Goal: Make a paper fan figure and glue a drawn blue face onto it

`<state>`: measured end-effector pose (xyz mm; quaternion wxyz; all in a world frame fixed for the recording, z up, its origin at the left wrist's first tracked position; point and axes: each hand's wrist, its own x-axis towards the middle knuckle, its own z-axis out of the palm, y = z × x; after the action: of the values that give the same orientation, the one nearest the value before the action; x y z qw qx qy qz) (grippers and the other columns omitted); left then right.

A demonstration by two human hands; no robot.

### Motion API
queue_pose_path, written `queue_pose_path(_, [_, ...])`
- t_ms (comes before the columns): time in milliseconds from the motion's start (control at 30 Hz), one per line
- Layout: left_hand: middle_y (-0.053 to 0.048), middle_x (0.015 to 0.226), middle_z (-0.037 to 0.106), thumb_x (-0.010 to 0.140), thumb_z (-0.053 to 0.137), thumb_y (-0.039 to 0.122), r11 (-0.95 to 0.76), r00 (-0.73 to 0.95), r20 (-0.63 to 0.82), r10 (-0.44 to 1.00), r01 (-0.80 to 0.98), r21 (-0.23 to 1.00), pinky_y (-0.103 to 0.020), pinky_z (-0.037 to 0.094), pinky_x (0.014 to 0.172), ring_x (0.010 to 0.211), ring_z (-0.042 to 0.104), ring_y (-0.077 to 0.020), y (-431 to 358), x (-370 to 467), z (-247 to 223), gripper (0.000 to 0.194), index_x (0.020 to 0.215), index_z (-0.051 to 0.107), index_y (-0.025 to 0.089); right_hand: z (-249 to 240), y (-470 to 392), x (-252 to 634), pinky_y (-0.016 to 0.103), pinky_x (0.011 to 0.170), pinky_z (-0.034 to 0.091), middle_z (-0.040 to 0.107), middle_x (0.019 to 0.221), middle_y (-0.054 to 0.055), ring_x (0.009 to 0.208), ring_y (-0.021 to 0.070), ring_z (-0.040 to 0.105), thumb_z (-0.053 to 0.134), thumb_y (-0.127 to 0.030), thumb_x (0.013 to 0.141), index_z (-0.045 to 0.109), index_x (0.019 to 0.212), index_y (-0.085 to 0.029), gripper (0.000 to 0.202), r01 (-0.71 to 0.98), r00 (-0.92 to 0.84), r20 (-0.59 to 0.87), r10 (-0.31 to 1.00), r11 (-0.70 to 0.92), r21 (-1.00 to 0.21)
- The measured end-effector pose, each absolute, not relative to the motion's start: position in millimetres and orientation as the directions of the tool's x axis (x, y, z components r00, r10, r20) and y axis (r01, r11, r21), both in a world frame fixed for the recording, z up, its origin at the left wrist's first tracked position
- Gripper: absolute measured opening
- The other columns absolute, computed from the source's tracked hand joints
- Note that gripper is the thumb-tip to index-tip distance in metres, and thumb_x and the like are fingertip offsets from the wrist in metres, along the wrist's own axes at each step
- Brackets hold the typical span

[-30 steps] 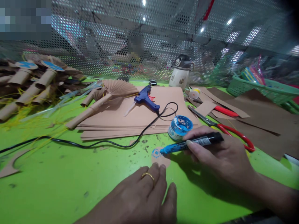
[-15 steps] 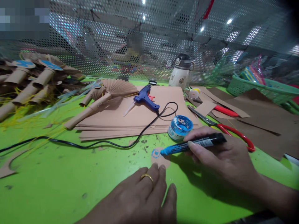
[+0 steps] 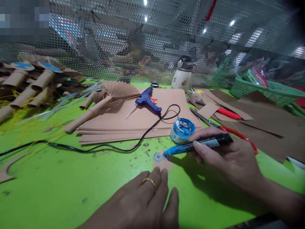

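Observation:
A small round piece of brown paper (image 3: 163,163) lies on the green table, with blue ring marks along its far part. My left hand (image 3: 149,197) rests flat, fingers stretched out, and its fingertips press on the near edge of the paper. A black marker (image 3: 202,143) with a blue-stained front end is in my right hand (image 3: 228,159), gripped between thumb and fingers. Its tip touches the paper beside the left ring. Just behind the marker stands an open jar of blue paint (image 3: 182,130), smeared around its rim.
A blue glue gun (image 3: 149,101) lies on stacked brown paper (image 3: 114,124), its black cord (image 3: 95,148) crossing the table. Pleated paper fans (image 3: 119,89) and paper tubes (image 3: 44,81) are at left. Red-handled scissors (image 3: 238,132), a bottle (image 3: 183,74) and a green basket (image 3: 269,90) stand right and behind.
More blue marks show on the right side of the round paper, at the marker's tip. My left hand stays in place, and the view has shifted slightly.

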<state>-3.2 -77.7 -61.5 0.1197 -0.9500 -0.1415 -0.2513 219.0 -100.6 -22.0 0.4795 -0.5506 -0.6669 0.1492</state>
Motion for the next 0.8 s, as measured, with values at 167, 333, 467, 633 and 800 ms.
queue_pose_path(167, [-0.008, 0.102, 0.069, 0.091, 0.047, 0.028, -0.937, 0.817, 0.523, 0.242, 0.337, -0.092, -0.032, 0.053, 0.089, 0.097, 0.065, -0.0210, -78.0, -3.1, -62.2, 0.016, 0.098, 0.059, 0.019, -21.0, -101.5, 218.0, 0.021, 0.042, 0.046, 0.060, 0.059, -0.002, 0.048, 0.0113, 0.057, 0.061, -0.018, 0.083, 0.063, 0.082, -0.020, 0.002, 0.581, 0.027, 0.440, 0.898, 0.344, -0.738])
queue_pose_path(333, [-0.008, 0.105, 0.069, 0.092, 0.045, 0.029, -0.941, 0.821, 0.513, 0.250, 0.330, -0.069, -0.032, 0.053, 0.091, 0.098, 0.065, -0.0207, -77.4, -3.6, -65.3, 0.018, 0.100, 0.058, 0.019, -23.5, -101.1, 218.7, 0.022, 0.043, 0.045, 0.061, 0.060, -0.002, 0.049, 0.0115, 0.057, 0.060, -0.018, 0.084, 0.063, 0.088, -0.021, 0.005, 0.565, 0.009, 0.428, 0.904, 0.348, -0.748])
queue_pose_path(467, [-0.008, 0.105, 0.069, 0.093, 0.044, 0.027, -0.940, 0.827, 0.507, 0.243, 0.330, -0.089, -0.032, 0.053, 0.090, 0.099, 0.065, -0.0208, -77.0, -4.1, -64.9, 0.018, 0.101, 0.058, 0.019, -23.3, -101.2, 218.7, 0.024, 0.047, 0.048, 0.062, 0.063, 0.000, 0.051, 0.0126, 0.059, 0.060, -0.019, 0.084, 0.063, 0.086, -0.019, 0.004, 0.555, 0.044, 0.445, 0.894, 0.349, -0.755])
queue_pose_path(633, [-0.008, 0.104, 0.069, 0.093, 0.044, 0.027, -0.935, 0.824, 0.516, 0.232, 0.335, -0.115, -0.031, 0.053, 0.088, 0.098, 0.066, -0.0208, -76.7, -3.9, -63.9, 0.018, 0.099, 0.059, 0.019, -22.0, -102.0, 218.8, 0.023, 0.045, 0.046, 0.060, 0.060, -0.002, 0.048, 0.0114, 0.056, 0.061, -0.020, 0.084, 0.063, 0.085, -0.019, 0.003, 0.549, 0.011, 0.428, 0.904, 0.352, -0.758])
queue_pose_path(800, [-0.009, 0.101, 0.070, 0.093, 0.041, 0.024, -0.931, 0.826, 0.526, 0.203, 0.329, -0.157, -0.031, 0.055, 0.085, 0.096, 0.066, -0.0213, -76.5, -2.6, -63.6, 0.019, 0.099, 0.059, 0.018, -22.2, -101.0, 219.8, 0.023, 0.047, 0.047, 0.062, 0.063, 0.000, 0.052, 0.0122, 0.059, 0.060, -0.018, 0.084, 0.063, 0.087, -0.019, 0.004, 0.559, 0.027, 0.427, 0.904, 0.340, -0.756])
